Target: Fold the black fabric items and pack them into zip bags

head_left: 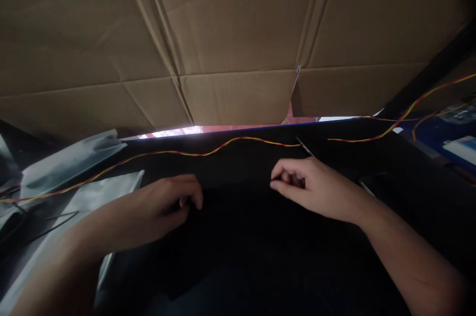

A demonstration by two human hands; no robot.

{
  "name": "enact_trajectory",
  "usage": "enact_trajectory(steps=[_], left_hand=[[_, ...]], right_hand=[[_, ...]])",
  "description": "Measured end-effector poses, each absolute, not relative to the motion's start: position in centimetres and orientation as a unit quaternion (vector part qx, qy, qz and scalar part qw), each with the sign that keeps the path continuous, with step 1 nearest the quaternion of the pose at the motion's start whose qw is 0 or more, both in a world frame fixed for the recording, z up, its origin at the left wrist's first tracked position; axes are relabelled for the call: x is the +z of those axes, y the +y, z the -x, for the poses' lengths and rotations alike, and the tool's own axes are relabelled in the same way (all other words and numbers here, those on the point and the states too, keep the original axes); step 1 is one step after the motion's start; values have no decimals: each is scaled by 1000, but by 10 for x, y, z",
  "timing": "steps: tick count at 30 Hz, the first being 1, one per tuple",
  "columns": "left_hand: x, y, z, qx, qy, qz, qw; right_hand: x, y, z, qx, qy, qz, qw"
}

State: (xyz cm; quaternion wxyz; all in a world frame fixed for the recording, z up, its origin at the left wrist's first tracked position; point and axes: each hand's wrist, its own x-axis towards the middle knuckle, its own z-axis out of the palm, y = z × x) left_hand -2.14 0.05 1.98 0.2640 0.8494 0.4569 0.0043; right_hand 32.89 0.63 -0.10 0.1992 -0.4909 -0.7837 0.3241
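My left hand (173, 202) hovers or rests over the dark surface at left of centre. Its fingers curl loosely with the thumb a little apart, and nothing shows between them. Across from it, my right hand (303, 182) is closed, thumb and fingertips pinched around a small dark thing too dim to name. A thin, light-edged strip (305, 147) shows just behind the knuckles of that hand; whether it touches the hand I cannot tell. A red and yellow twisted wire (197, 154) runs across the surface beyond both hands.
Brown cardboard (238, 33) stands like a wall at the back. Translucent plastic bags (74, 159) lie at the left, by black cables (52, 224). A dark flat phone-like object (379, 182) sits beside my right wrist. A blue tray (427, 145) holds items at the far right.
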Motion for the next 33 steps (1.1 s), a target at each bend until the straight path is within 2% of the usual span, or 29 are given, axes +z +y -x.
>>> enact_trajectory(steps=[3, 5, 6, 7, 12, 16, 24, 28, 30, 33], left_hand=[[19, 9, 13, 139, 477, -866, 54], [19, 11, 8, 201, 494, -844, -61], [19, 11, 5, 199, 491, -846, -68], [20, 10, 3, 176, 479, -859, -35], [22, -2, -1, -35, 451, -843, 290], [25, -12, -3, -135, 518, -748, 392], [34, -17, -10, -160, 530, -712, 433], [20, -14, -4, -149, 538, -733, 389], [16, -15, -3, -125, 529, -754, 369], [14, -20, -6, -67, 503, -793, 338]], right_hand=[[-11, 9, -323, 247, -747, 526, 323], [-14, 9, -321, 217, -759, 512, 337], [-14, 9, -320, 219, -777, 497, 319], [-13, 7, -320, 230, -796, 479, 290], [-2, -2, -317, 365, -845, 370, 126], [-1, -6, -315, 438, -840, 318, 50], [-6, -8, -324, 562, -769, 288, -97], [2, -9, -327, 610, -719, 294, -156], [8, -10, -326, 614, -709, 308, -159], [14, -10, -322, 596, -725, 333, -90]])
